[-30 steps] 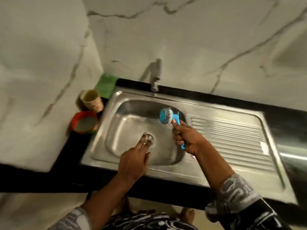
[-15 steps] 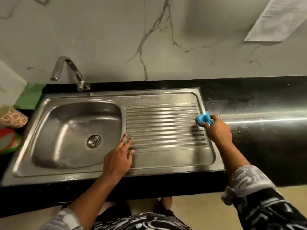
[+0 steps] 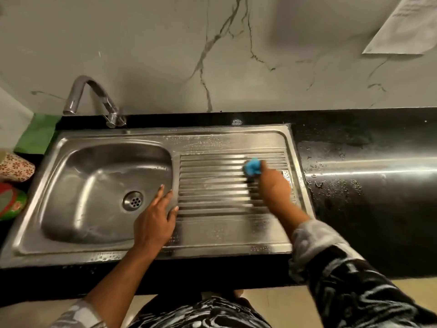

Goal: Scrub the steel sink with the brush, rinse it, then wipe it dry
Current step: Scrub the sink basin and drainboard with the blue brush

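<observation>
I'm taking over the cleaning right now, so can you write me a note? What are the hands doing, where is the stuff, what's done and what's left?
Hands: the left hand is open, fingers flat on the sink between the basin and the drainboard. The right hand grips the blue brush, pressed on the drainboard's ribs near the right end.
Water: none seen running from the tap.
Done: scrubbing is under way; droplets sit on the steel.
Left: finish scrubbing, rinse, wipe dry.
</observation>
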